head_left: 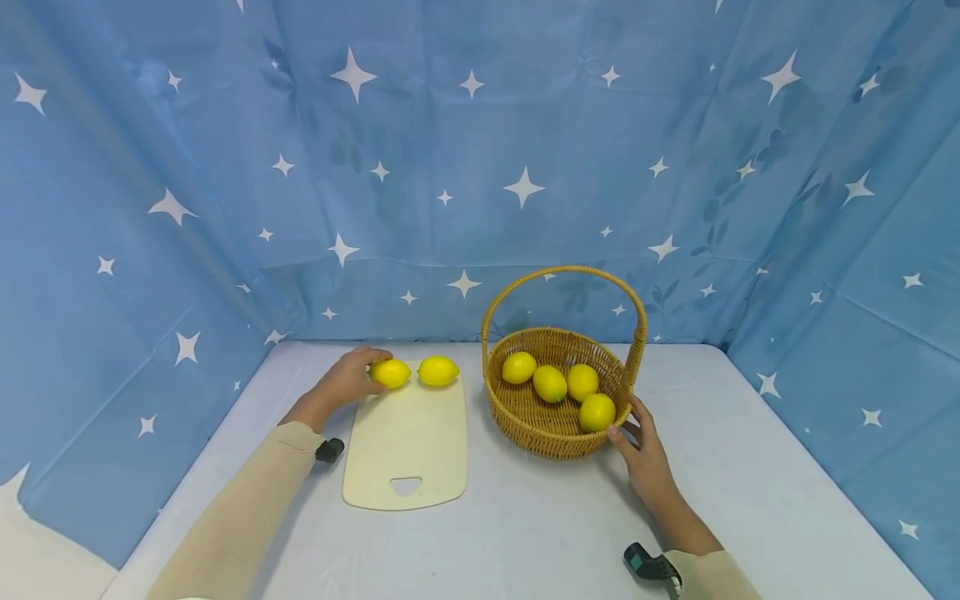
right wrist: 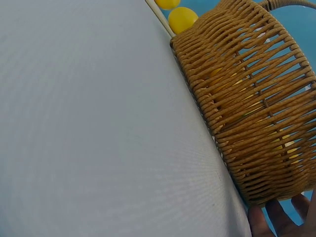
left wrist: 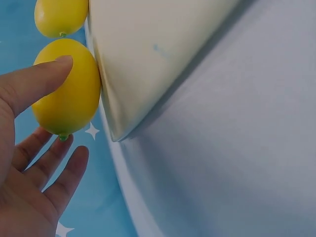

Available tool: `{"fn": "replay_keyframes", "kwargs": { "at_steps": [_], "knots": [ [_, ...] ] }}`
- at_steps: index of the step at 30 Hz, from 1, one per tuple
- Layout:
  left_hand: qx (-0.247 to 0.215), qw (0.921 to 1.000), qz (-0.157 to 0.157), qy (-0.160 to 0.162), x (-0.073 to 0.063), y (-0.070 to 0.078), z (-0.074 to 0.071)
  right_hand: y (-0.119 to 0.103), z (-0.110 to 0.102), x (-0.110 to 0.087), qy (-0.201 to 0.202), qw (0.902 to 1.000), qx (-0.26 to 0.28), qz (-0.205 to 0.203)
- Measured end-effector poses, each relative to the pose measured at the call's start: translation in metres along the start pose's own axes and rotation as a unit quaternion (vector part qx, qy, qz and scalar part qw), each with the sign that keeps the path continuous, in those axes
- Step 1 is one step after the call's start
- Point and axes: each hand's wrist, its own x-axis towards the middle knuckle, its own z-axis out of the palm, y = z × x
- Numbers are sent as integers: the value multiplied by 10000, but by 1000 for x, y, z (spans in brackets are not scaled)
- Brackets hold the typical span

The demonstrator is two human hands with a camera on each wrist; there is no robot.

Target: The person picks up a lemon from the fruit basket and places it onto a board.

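Observation:
My left hand [head_left: 356, 375] [left wrist: 34, 177] pinches a yellow lemon [head_left: 391, 373] [left wrist: 67, 91] at the far left corner of a cream cutting board [head_left: 408, 437] [left wrist: 148, 54]. The thumb lies across the lemon, and three fingers are spread past its green-tipped end. A second lemon [head_left: 438, 371] [left wrist: 61, 15] lies just right of it at the board's far edge. My right hand [head_left: 647, 457] [right wrist: 291, 219] holds the near right side of a wicker basket [head_left: 532, 433] [right wrist: 247, 103], thumb at the rim and fingertips against the outer wall. Several lemons [head_left: 550, 384] sit inside.
The basket's tall arched handle [head_left: 566, 269] rises over the lemons. A white cloth covers the table [head_left: 525, 533]. Behind and at both sides hangs a blue curtain [head_left: 420, 225] with white stars. The board's handle hole [head_left: 406, 486] faces the near side.

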Motion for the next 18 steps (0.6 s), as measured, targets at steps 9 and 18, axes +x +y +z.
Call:
{"fn": "replay_keyframes", "kwargs": {
  "at_steps": [9,18],
  "knots": [
    [-401,9985,-330,172,-8,7,-9,2,1,2,-28,10000,87,-1],
    [-371,9984,94,421,-12,28,-9,4,1,1,-17,9999,121,7]
  ]
}}
